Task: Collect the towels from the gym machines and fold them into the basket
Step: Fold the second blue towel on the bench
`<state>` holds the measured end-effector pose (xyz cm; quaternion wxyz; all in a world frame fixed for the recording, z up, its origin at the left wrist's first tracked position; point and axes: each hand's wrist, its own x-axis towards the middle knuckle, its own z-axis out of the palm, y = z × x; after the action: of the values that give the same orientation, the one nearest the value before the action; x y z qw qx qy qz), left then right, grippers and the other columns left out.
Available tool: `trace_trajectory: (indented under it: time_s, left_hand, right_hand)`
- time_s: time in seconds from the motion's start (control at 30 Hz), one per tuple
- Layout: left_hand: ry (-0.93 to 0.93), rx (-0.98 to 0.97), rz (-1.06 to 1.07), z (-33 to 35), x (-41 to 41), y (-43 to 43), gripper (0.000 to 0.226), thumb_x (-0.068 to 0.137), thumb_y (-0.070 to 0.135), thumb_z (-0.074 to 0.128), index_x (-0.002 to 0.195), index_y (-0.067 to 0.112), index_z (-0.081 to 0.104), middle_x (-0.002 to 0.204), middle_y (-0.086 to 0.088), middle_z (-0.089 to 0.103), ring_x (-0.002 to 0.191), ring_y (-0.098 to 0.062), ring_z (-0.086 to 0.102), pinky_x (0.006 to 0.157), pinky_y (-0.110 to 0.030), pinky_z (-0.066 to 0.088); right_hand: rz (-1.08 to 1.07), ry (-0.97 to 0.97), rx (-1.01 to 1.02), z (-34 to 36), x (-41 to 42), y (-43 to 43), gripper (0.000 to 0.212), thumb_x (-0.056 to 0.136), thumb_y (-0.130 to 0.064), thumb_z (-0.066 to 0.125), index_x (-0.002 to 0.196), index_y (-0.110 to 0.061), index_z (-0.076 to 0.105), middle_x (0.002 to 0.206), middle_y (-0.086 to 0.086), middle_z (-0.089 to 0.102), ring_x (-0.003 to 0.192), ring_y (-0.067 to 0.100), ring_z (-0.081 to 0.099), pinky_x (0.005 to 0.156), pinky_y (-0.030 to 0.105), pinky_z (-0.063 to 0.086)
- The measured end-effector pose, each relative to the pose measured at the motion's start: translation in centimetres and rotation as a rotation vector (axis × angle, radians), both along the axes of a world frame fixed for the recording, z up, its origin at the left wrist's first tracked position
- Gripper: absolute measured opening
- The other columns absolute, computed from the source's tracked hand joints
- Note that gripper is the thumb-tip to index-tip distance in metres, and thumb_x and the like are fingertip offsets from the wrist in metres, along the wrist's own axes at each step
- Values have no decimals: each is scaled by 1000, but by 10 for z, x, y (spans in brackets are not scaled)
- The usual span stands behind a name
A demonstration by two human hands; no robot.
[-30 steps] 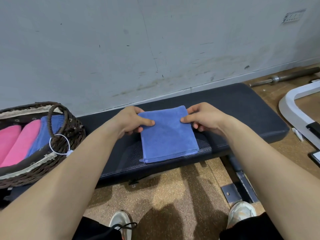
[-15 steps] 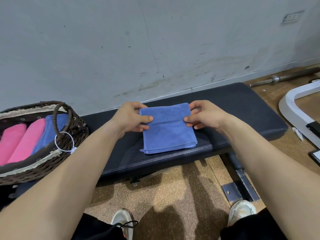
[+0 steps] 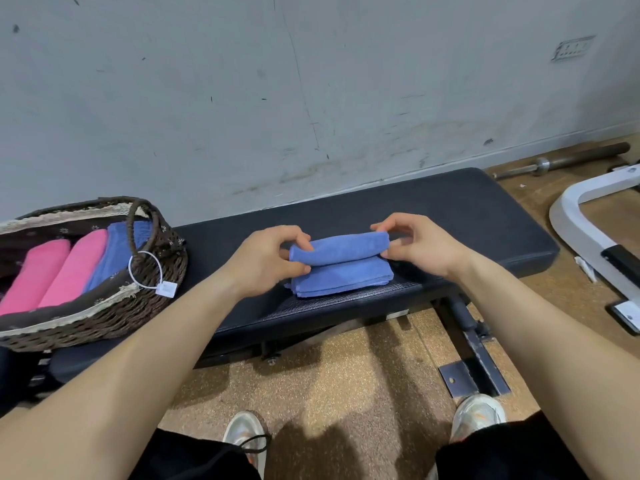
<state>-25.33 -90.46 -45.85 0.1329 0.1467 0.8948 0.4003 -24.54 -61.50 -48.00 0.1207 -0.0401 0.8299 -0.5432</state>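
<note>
No legible text; basket tag (image 3: 166, 290) and wall plate (image 3: 573, 48) unreadable.

I get one view only: the wide-angle head camera, looking forward and down, close over the counter (image 3: 467, 216), facing the wall (image 3: 311, 81), floor (image 3: 346, 375) below.

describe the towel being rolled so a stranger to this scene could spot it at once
Find the long black bench against the wall. At its middle lies a blue towel, its rolled part pinched by the left hand and right hand. Unlike the rolled towels in the basket, it sits outside it, half rolled.
</note>
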Motion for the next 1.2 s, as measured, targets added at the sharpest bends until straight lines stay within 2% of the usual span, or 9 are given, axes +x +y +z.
trace_trajectory:
  time_s: [0.13, 0.23, 0.33, 0.4, 0.7, 0.8, 0.9, 1.03, 1.2]
  left_hand:
    - [105, -15, -84, -9, 8, -4, 40, 74, 5, 80, 78, 42, 63, 125, 11, 60, 95, -6, 65, 87, -29, 54]
    - [252, -153, -131, -17, 15, -3, 30, 74, 12, 78, 82, 38, 65, 129, 17, 56, 95, -13, 62, 87, -32, 50]
    - [366, -259, -170, -22, 21, -4, 23, 76, 20, 75, 88, 36, 64, 136, 22, 50, 98, -16, 62, 87, -31, 48]
    - [385, -318, -204, -24, 22, -6, 21, 79, 27, 72, 93, 39, 62, 142, 23, 44, 104, -14, 61, 86, -32, 49]
    - [145, -264, -121, -12, 14, -9, 15, 80, 59, 63, 81, 47, 72, 136, 24, 49, 125, -5, 43, 104, -34, 36]
    - [131, -206, 93, -1, 4, 4, 32, 85, 51, 62, 65, 28, 71, 107, 12, 68, 105, -9, 58, 92, -32, 43]
    - [218, -226, 266, 4, -7, 32, 31, 89, 46, 54, 70, 23, 63, 76, 8, 66, 86, -18, 61, 75, -35, 51]
    - [182, -434, 178, -7, -19, 71, 35, 96, 52, 39, 104, 27, 62, 111, 3, 62, 110, -26, 53, 90, -43, 45]
    - [208, -639, 163, -35, -20, 84, 50, 101, 51, 25, 123, 19, 57, 125, -7, 53, 117, -30, 47, 93, -44, 40]
  right_hand:
    - [9, -37, -5, -6, 6, 4, 17, 89, 5, 62, 99, -7, 70, 127, 0, 64, 117, -2, 62, 104, 38, 47]
    - [-48, -45, 26, -3, 9, -4, 13, 92, -15, 61, 90, -11, 72, 113, -8, 70, 119, -4, 57, 109, 41, 44]
    - [-115, 59, 231, 4, 13, -19, 53, 87, -62, 58, 82, -10, 63, 89, 6, 69, 89, 17, 64, 87, 39, 50]
    - [-148, 109, 310, 5, 17, -31, 61, 81, -72, 60, 76, -12, 54, 69, 6, 57, 65, 18, 53, 64, 33, 42]
    - [-153, 237, 337, -26, 27, -37, 51, 74, -58, 76, 86, -21, 43, 98, -1, 59, 95, 21, 58, 77, 38, 49]
    - [-164, 270, 322, -32, 30, -42, 47, 79, -52, 75, 90, -20, 42, 104, -2, 55, 96, 20, 55, 78, 37, 48]
    - [-161, 281, 343, -33, 31, -46, 45, 82, -49, 74, 92, -19, 42, 103, -2, 52, 96, 19, 52, 79, 37, 48]
    - [-171, 326, 423, -32, 34, -50, 45, 81, -52, 73, 91, -19, 42, 98, -4, 52, 96, 20, 47, 79, 42, 48]
    - [-180, 345, 628, -18, 31, -45, 48, 76, -64, 72, 91, -25, 48, 101, -12, 53, 102, 18, 42, 78, 35, 46]
